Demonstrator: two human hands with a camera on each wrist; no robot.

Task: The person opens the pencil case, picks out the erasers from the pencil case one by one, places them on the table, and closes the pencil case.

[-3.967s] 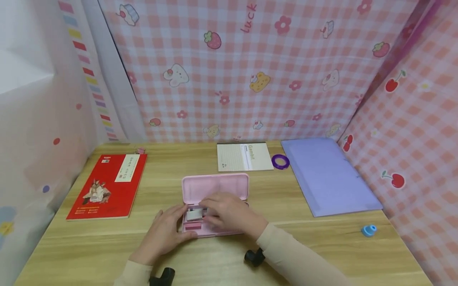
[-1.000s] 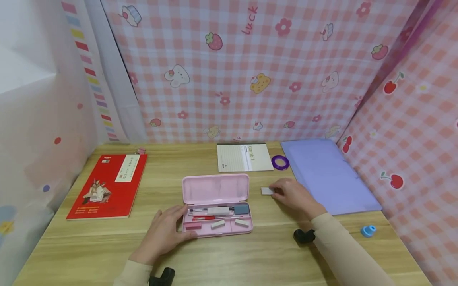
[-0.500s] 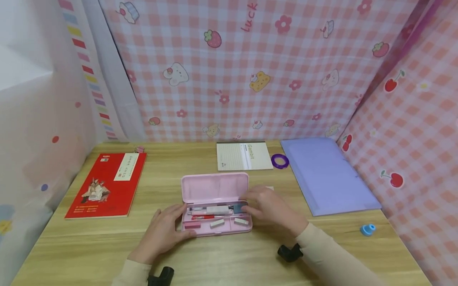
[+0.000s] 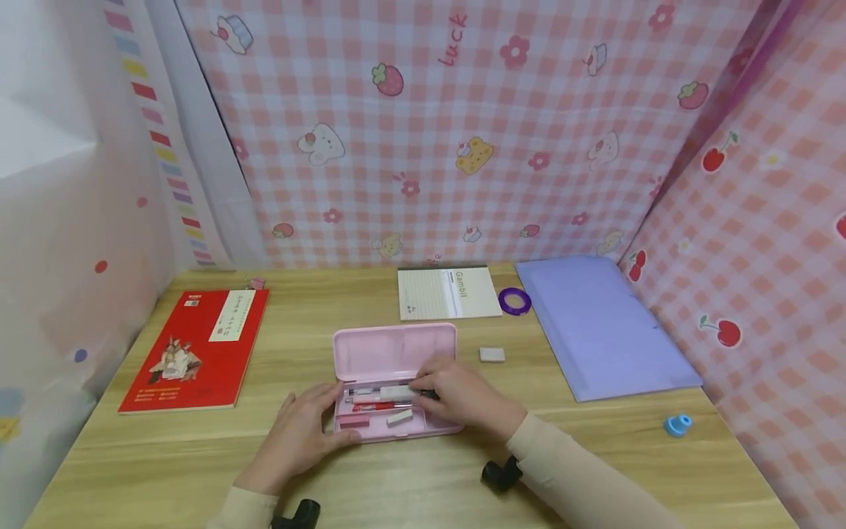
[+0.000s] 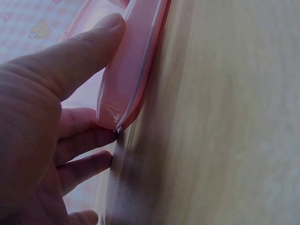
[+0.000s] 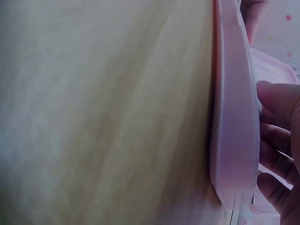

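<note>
Pink pencil case (image 4: 390, 353) lies open on the tabletop (image 4: 396, 485), seven o'clock from the notepad (image 4: 423, 297); left hand (image 4: 300, 433) grips its nine-o'clock end. Right hand (image 4: 465, 397) is over its three-o'clock side; grasp cannot be determined.

The fingers of the left hand (image 4: 299, 433) touch the left end of the open pink plastic pencil case (image 4: 386, 351). The fingers of the right hand (image 4: 464, 400) are over its right part. Between them, in the case, lie a slim red pen (image 4: 377, 406) and a small pink block (image 4: 354, 422). A flat red paper book (image 4: 214, 367) is left of the left fingers. Behind the right fingers is a white oblong paper notepad (image 4: 429, 295); to their right, a flat purple folder (image 4: 608, 330).
</note>
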